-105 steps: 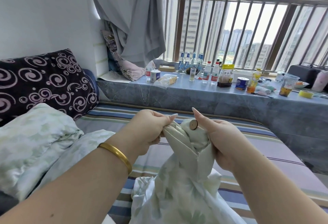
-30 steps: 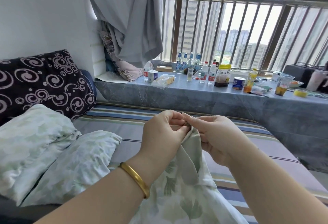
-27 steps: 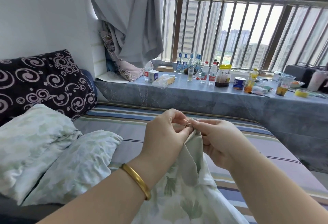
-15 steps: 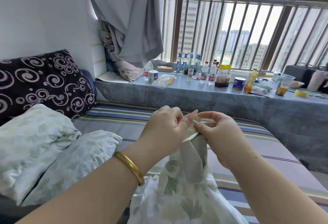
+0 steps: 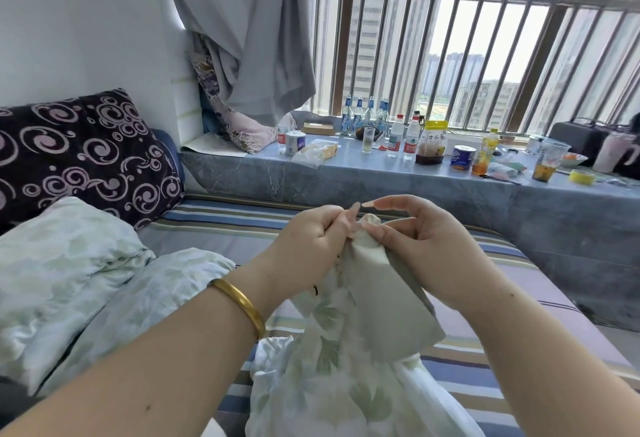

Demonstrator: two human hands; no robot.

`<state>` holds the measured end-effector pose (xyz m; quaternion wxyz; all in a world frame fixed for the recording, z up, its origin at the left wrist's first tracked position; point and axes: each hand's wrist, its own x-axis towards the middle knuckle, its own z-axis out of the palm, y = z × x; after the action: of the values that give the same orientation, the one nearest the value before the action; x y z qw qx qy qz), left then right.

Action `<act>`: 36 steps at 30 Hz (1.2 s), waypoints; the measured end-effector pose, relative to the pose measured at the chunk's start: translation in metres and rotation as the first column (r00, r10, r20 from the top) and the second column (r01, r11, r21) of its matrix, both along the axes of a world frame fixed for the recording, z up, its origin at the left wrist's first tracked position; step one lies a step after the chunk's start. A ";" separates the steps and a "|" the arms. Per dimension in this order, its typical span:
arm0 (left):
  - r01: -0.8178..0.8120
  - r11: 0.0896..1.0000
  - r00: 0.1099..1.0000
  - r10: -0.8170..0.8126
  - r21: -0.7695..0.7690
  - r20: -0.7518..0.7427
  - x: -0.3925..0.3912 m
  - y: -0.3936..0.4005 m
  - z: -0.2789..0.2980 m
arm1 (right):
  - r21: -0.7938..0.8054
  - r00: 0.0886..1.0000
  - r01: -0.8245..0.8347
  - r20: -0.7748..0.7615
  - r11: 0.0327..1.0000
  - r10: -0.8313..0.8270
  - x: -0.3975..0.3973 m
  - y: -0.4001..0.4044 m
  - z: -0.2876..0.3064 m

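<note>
A pale green leaf-print cloth cover [image 5: 349, 343] hangs from both hands above the striped bed [image 5: 221, 229]. My left hand [image 5: 308, 246], with a gold bangle on the wrist, grips the cloth's top edge in curled fingers. My right hand [image 5: 426, 246] pinches the plain green hem beside it, index finger raised. The two hands almost touch at the cloth's bunched tip [image 5: 367, 222]. The wooden button seen earlier is hidden.
Two leaf-print pillows [image 5: 79, 274] lie at the left under a dark swirl-pattern cushion [image 5: 83, 156]. A grey stone sill [image 5: 381, 177] behind the bed carries several bottles, cups and jars. A grey curtain [image 5: 249, 31] hangs at the barred window.
The hands lifted the cloth's edge slightly and worked along it. The button visible 3.5 s ago is out of sight. My right index finger has straightened upward.
</note>
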<state>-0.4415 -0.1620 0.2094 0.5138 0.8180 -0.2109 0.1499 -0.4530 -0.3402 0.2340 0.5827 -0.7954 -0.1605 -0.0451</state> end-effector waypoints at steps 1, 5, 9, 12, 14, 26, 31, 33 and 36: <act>-0.009 0.994 0.998 0.003 -0.105 -0.058 0.000 -0.002 0.000 | 0.015 1.000 -0.004 0.004 1.000 0.004 0.000 0.001 0.002; -0.065 0.901 0.953 -0.072 -0.430 -0.295 0.001 -0.015 0.000 | 0.058 0.999 0.030 -0.012 0.998 -0.030 0.001 0.006 0.005; -0.068 0.884 0.896 -0.149 -0.462 -0.418 0.004 -0.020 0.000 | 0.177 0.959 -0.083 -0.255 0.981 0.127 -0.001 0.011 0.005; -0.139 0.819 0.846 -0.195 -0.557 -0.497 0.008 -0.017 -0.004 | 0.164 0.956 -0.063 -0.273 0.984 0.107 0.003 0.014 0.004; -0.131 0.771 0.862 -0.223 -0.624 -0.456 0.013 -0.008 -0.012 | 0.223 0.958 -0.038 -0.270 0.974 0.099 0.007 0.012 0.007; -0.058 0.889 0.802 -0.229 -0.454 -0.551 0.030 -0.008 -0.004 | 0.072 0.972 0.015 -0.237 0.997 0.002 0.023 0.027 0.044; -0.205 0.850 0.938 0.029 -0.485 -0.346 0.036 -0.003 0.013 | -0.588 0.976 -0.029 -0.191 0.809 -0.104 0.020 0.037 0.061; -0.272 0.833 0.948 0.147 -0.481 -0.282 0.037 0.007 0.024 | -0.676 0.982 -0.119 -0.188 0.727 -0.014 0.024 0.040 0.068; -0.321 0.798 0.947 0.271 -0.510 -0.172 0.036 0.022 0.046 | -0.770 0.989 -0.123 -0.148 0.626 0.013 0.029 0.054 0.074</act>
<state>-0.4050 -0.1396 0.2554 0.6991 0.6722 -0.0073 0.2439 -0.4240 -0.2867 0.3082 0.1934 -0.9632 -0.1564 0.1016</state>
